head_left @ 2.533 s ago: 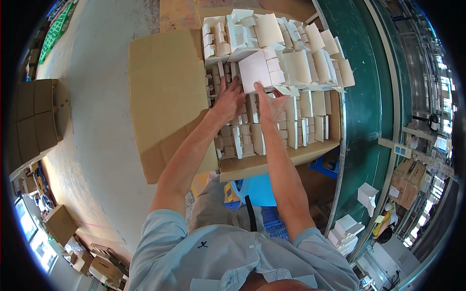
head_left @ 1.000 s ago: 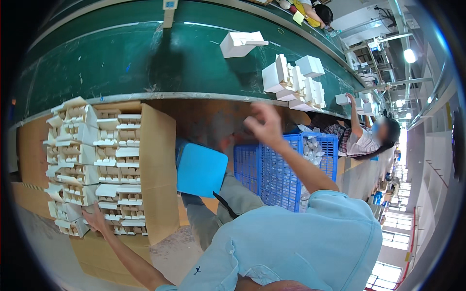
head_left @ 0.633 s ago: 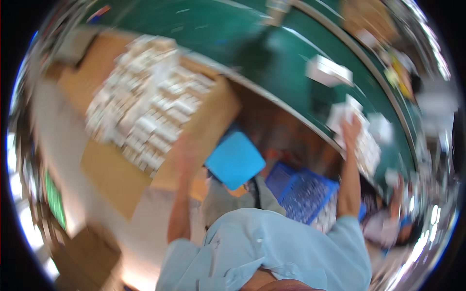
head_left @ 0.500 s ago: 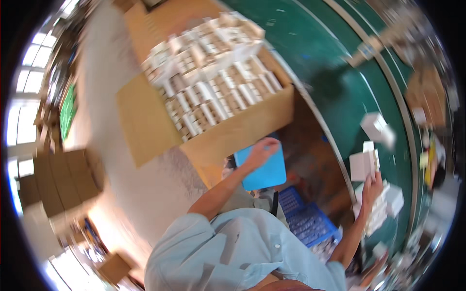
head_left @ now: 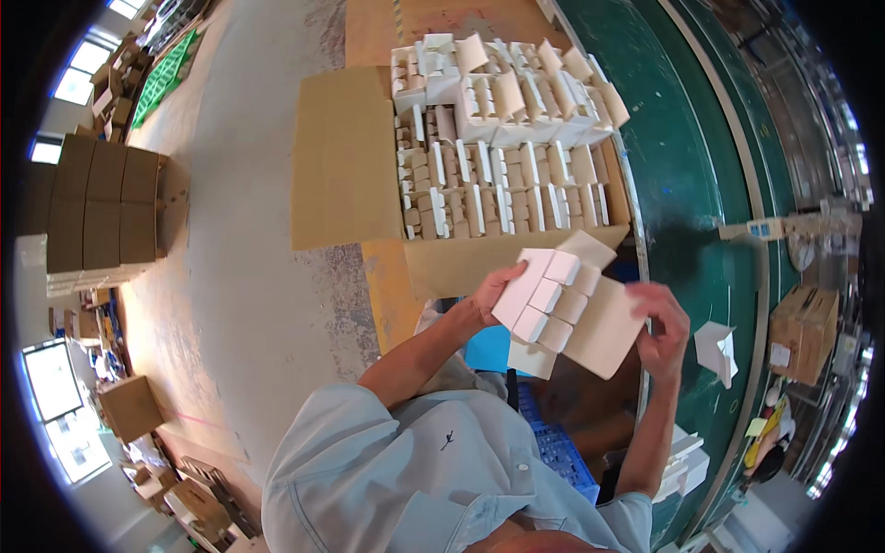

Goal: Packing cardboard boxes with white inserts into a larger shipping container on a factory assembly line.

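Note:
My left hand (head_left: 496, 293) grips one end of an opened white carton (head_left: 523, 286), thumb on its side wall. Two rows of small white boxes (head_left: 570, 304) fill the carton, which is tilted in front of my body. Its wide flap (head_left: 604, 330) hangs out toward the right. My right hand (head_left: 660, 324) is at that flap's outer edge, fingers bent but apart and slightly blurred; whether it touches the flap is hard to see. Just beyond stands a large brown cardboard box (head_left: 516, 255), packed with rows of similar opened white cartons (head_left: 502, 170) and a second layer at its far side.
A green conveyor belt (head_left: 687, 194) runs along the right, carrying a folded white carton (head_left: 715, 352) and more white cartons (head_left: 682, 465) nearer me. Below my hands are a blue panel (head_left: 489, 348) and a blue crate (head_left: 562, 456). Brown boxes (head_left: 101, 207) are stacked at left.
My right hand has come in from the conveyor, and a filled white carton is now in my left hand, which was empty over the blue panel. The view has turned toward the right.

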